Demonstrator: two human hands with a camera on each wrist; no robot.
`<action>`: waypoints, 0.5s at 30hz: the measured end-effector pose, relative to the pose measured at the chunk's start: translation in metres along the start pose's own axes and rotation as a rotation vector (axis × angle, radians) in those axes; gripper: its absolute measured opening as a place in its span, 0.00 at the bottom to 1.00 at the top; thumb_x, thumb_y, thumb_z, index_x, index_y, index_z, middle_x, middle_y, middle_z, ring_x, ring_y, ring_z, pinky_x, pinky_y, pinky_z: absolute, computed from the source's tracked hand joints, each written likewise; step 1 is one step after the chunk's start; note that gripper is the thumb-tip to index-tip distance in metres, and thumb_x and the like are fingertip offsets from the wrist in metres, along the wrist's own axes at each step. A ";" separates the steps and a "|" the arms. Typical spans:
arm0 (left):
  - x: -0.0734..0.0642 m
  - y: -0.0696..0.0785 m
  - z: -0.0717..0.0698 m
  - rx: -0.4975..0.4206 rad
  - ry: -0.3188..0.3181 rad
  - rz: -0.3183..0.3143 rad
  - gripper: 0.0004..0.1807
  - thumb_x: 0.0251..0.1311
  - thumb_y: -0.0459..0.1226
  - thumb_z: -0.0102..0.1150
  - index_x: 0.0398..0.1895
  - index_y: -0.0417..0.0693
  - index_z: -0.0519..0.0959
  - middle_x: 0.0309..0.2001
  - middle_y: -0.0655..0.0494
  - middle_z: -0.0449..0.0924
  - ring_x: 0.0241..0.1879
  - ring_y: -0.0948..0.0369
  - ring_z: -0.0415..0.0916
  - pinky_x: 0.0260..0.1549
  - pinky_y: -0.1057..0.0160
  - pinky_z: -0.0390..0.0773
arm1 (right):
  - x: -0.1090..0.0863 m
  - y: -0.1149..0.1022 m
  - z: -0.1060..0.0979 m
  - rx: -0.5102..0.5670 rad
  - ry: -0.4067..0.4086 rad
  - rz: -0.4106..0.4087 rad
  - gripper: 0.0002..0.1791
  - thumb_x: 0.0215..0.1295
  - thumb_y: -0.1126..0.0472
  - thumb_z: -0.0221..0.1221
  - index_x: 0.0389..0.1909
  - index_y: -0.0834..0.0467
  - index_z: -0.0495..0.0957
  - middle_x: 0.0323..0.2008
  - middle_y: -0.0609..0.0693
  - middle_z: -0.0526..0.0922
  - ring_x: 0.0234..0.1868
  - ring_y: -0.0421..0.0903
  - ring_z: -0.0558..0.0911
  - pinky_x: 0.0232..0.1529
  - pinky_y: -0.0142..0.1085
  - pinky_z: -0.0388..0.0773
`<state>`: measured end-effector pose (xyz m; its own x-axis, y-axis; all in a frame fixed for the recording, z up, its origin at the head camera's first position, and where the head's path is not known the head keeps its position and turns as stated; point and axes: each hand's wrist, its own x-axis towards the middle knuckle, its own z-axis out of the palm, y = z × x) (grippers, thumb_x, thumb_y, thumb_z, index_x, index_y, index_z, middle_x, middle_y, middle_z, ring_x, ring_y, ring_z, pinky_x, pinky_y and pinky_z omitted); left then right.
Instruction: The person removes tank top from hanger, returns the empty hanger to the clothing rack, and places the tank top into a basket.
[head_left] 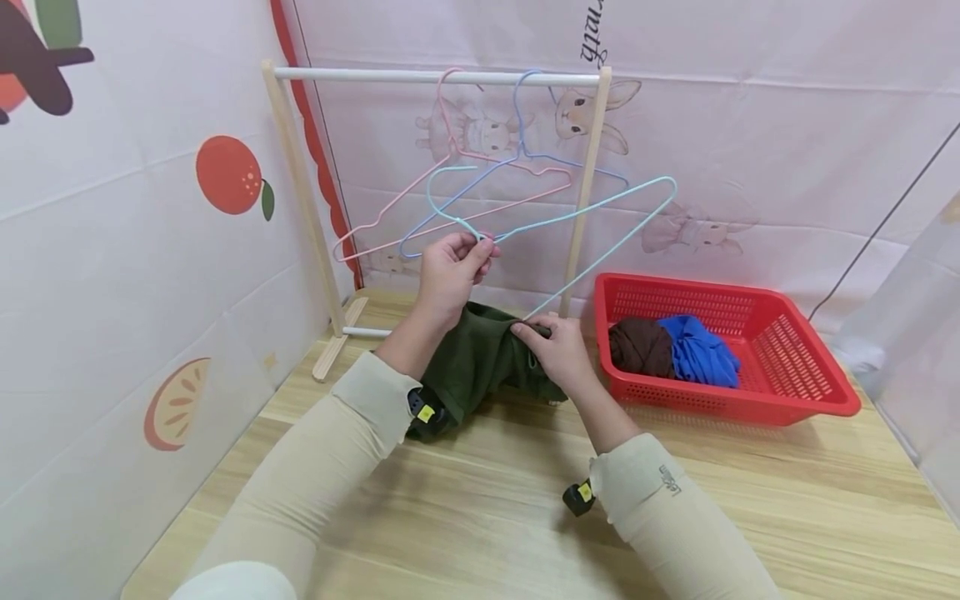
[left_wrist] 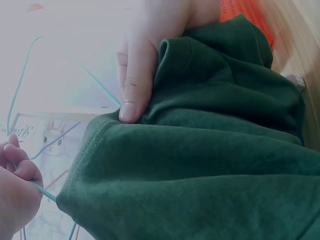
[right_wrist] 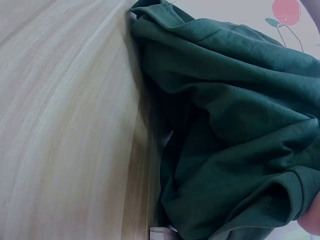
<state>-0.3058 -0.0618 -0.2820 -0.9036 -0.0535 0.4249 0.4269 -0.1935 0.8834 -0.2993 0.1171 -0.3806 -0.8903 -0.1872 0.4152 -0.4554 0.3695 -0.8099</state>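
Note:
My left hand (head_left: pixel 452 275) pinches a mint-green wire hanger (head_left: pixel 626 196) just below its hook, in front of the rack. One end of that hanger runs down into the neck of a dark green shirt (head_left: pixel 480 358); its other end sticks out to the upper right. My right hand (head_left: pixel 557 346) grips the shirt's edge beside the hanger wire, thumb on top. In the left wrist view the ribbed collar of the shirt (left_wrist: pixel 185 150) is stretched between the wire and the right thumb. The right wrist view shows mostly the shirt's folds (right_wrist: pixel 240 110), drooping to the table.
A wooden rack (head_left: pixel 330 73) holds a pink hanger (head_left: pixel 390 204) and a blue hanger (head_left: pixel 517 108). To the right stands a red basket (head_left: pixel 817 358) with a brown cloth (head_left: pixel 640 346) and a blue cloth (head_left: pixel 701 350). All stand on a wood-grain table (head_left: pixel 480 500).

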 end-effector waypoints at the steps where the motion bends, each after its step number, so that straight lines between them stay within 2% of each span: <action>1: 0.000 0.000 0.000 -0.005 0.002 0.003 0.08 0.66 0.32 0.59 0.40 0.32 0.80 0.27 0.54 0.83 0.22 0.64 0.70 0.23 0.71 0.70 | 0.000 0.001 0.001 -0.002 -0.003 -0.004 0.10 0.64 0.56 0.66 0.35 0.60 0.87 0.34 0.54 0.85 0.38 0.46 0.80 0.38 0.35 0.76; 6: 0.002 0.000 0.001 -0.046 0.019 0.017 0.12 0.67 0.32 0.58 0.42 0.25 0.77 0.25 0.58 0.83 0.22 0.65 0.68 0.22 0.72 0.66 | 0.000 0.002 0.004 -0.009 -0.050 0.024 0.11 0.64 0.56 0.65 0.40 0.59 0.87 0.40 0.54 0.88 0.47 0.49 0.80 0.48 0.42 0.78; 10: 0.004 0.003 0.002 -0.070 0.033 0.027 0.10 0.66 0.32 0.58 0.39 0.28 0.77 0.25 0.57 0.83 0.22 0.65 0.68 0.21 0.73 0.67 | -0.002 0.000 0.005 -0.014 -0.083 0.057 0.13 0.64 0.55 0.65 0.44 0.59 0.87 0.44 0.54 0.87 0.52 0.50 0.81 0.54 0.46 0.77; 13: 0.005 0.007 0.003 -0.086 0.048 0.021 0.07 0.66 0.31 0.58 0.36 0.33 0.78 0.25 0.56 0.83 0.22 0.65 0.68 0.22 0.73 0.68 | -0.002 0.001 0.007 -0.025 -0.103 0.047 0.13 0.64 0.55 0.65 0.45 0.58 0.87 0.45 0.54 0.88 0.52 0.50 0.82 0.55 0.46 0.77; 15: 0.005 0.008 0.004 -0.095 0.055 0.016 0.07 0.66 0.31 0.58 0.36 0.31 0.78 0.25 0.56 0.83 0.22 0.65 0.68 0.22 0.73 0.68 | -0.002 0.003 0.009 -0.039 -0.116 0.034 0.13 0.64 0.55 0.65 0.45 0.58 0.87 0.45 0.54 0.88 0.52 0.50 0.83 0.56 0.46 0.77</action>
<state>-0.3063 -0.0597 -0.2718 -0.8983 -0.1108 0.4251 0.4386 -0.2839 0.8527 -0.2985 0.1106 -0.3876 -0.9006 -0.2774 0.3346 -0.4262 0.4122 -0.8053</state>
